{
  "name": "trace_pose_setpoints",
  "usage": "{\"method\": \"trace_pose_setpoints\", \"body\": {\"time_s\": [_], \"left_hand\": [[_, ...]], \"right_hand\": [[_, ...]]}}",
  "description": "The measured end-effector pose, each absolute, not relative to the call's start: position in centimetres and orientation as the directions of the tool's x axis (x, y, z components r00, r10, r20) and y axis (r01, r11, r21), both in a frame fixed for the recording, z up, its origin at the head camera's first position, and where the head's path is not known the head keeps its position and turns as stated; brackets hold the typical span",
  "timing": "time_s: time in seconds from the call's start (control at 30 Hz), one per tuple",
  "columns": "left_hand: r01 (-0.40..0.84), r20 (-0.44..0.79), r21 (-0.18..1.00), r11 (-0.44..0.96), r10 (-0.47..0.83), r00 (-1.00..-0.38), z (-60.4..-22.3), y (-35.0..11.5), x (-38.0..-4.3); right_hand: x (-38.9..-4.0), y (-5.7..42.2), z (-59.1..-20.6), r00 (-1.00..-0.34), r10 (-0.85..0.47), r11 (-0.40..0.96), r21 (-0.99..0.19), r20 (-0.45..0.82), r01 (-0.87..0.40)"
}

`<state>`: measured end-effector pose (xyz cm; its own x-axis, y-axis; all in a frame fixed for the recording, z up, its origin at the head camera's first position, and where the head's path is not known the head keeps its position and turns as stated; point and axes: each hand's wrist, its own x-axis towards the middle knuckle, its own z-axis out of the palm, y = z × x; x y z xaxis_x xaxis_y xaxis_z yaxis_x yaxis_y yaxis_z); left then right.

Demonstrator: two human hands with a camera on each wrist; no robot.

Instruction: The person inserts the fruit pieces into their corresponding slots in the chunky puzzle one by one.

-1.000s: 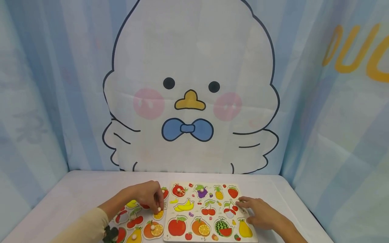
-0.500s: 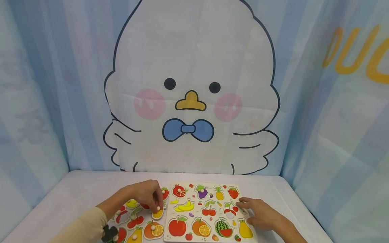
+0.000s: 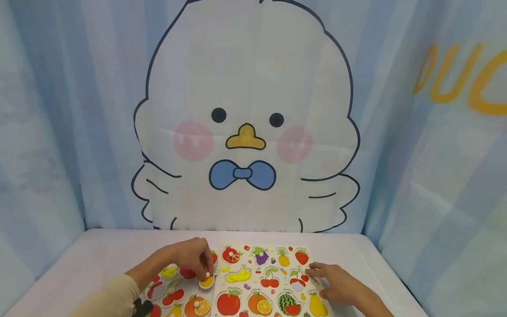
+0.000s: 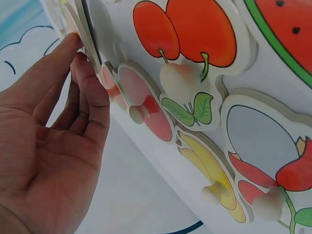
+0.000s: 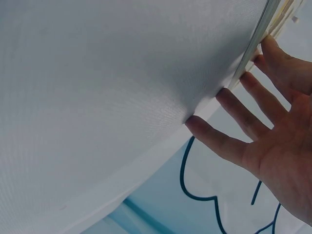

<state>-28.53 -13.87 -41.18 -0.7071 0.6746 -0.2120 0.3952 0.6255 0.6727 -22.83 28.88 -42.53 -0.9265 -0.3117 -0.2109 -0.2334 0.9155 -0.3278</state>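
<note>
In the head view my left hand [image 3: 195, 257] pinches the pale knob of a small yellow-orange puzzle piece [image 3: 206, 283], close to the left edge of the fruit puzzle board [image 3: 285, 285]. From the left wrist, the thumb and curled fingers of the left hand [image 4: 53, 117] meet at a thin wooden edge at top left; the piece's printed face is hidden there. My right hand [image 3: 338, 284] rests at the board's right edge. Its fingers are spread and nearly straight in the right wrist view, with the fingertips [image 5: 194, 122] against the white tabletop and board edge.
Left of the board lie several knobbed fruit pieces, among them a cherry piece [image 3: 173, 297], an orange piece [image 3: 196, 307] and a banana piece [image 4: 209, 170]. Knobs stand on the board's pomegranate [image 3: 230, 255] and grapes [image 3: 261, 256]. A duck-printed curtain [image 3: 245, 88] hangs behind the table.
The head view has tilted up a little, so the table sits lower in it. The pinched piece has moved slightly right, toward the board. My right hand keeps its place at the board's edge.
</note>
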Motion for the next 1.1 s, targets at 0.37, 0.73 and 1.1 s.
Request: {"method": "trace_pose_setpoints", "body": {"time_s": [0.37,0.73,1.1], "left_hand": [[0.452,-0.165,0.641,0.62,0.687,-0.708,-40.9,-13.0,-29.0],[0.478,-0.111,0.65,0.591,0.696,-0.71,-41.1,-11.2,-29.5],[0.51,-0.082,0.619,0.597,0.695,-0.715,-41.4,-8.7,-30.2]], "right_hand": [[-23.0,28.9,-42.6,-0.922,-0.332,0.907,-0.334,-0.198,-0.255],[-22.8,28.9,-42.5,-0.925,-0.318,0.912,-0.332,-0.208,-0.239],[-22.8,28.9,-42.5,-0.931,-0.302,0.918,-0.325,-0.204,-0.227]]}}
